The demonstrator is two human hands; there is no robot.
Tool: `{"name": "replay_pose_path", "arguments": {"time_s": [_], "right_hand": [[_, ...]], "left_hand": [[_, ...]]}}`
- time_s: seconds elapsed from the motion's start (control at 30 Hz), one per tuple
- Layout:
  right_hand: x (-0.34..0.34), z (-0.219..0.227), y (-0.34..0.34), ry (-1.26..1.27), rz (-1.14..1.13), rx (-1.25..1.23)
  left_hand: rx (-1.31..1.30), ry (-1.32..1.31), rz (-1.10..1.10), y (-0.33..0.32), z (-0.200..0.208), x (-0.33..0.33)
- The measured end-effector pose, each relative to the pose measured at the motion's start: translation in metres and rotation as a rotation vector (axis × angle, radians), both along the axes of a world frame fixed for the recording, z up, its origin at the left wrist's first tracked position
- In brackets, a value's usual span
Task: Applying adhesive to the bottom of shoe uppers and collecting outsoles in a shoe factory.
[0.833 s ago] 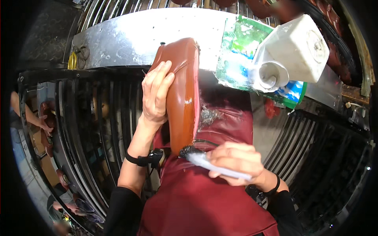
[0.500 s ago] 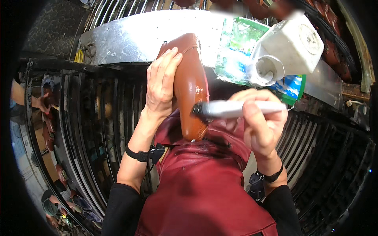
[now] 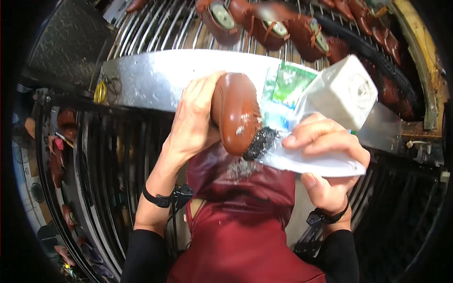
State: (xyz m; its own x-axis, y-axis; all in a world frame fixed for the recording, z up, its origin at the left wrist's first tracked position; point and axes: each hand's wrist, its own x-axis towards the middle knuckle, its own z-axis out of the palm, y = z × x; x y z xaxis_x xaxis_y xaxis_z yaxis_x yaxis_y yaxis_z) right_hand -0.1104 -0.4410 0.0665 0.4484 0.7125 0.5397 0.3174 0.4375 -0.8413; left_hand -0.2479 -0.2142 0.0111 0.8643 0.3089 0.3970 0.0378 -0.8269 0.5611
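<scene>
My left hand (image 3: 192, 115) is wrapped round a brown leather shoe (image 3: 236, 111), which is held up in front of me with its rounded toe pointing toward me. Pale, wet-looking streaks show on the toe. In my right hand (image 3: 328, 134) is a brush (image 3: 314, 161) with a white handle and dark, wet bristles. Those bristles touch the shoe's right side near the toe, along the sole edge. The underside of the shoe and the fingertips of my left hand are hidden.
Beyond the shoe lies a metal ledge (image 3: 151, 78) bearing a white angular container (image 3: 349, 92), a green printed packet (image 3: 295, 82) and a yellow-handled tool (image 3: 100, 91). Several brown shoes (image 3: 302, 35) rest on a barred rack behind it. Another person's hand (image 3: 57, 141) shows at far left.
The shoe has tipped so its toe faces me more directly. My right hand has turned the brush, and its bristles have moved to the shoe's right edge. More of the rack shows.
</scene>
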Motion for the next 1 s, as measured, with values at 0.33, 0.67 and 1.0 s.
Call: {"name": "replay_pose_path", "arguments": {"time_s": [0.33, 0.67, 1.0], "right_hand": [[0.021, -0.101, 0.022, 0.453, -0.335, -0.219], [-0.008, -0.124, -0.052, 0.127, -1.014, -0.355], [0.003, -0.085, -0.053, 1.188, -0.504, 0.065]], "left_hand": [[-1.139, 0.008, 0.138, 0.075, -0.056, 0.012], [-1.378, -0.34, 0.07, 0.0, -0.099, -0.067], [-1.434, -0.067, -0.001, -0.047, -0.086, -0.085]]}}
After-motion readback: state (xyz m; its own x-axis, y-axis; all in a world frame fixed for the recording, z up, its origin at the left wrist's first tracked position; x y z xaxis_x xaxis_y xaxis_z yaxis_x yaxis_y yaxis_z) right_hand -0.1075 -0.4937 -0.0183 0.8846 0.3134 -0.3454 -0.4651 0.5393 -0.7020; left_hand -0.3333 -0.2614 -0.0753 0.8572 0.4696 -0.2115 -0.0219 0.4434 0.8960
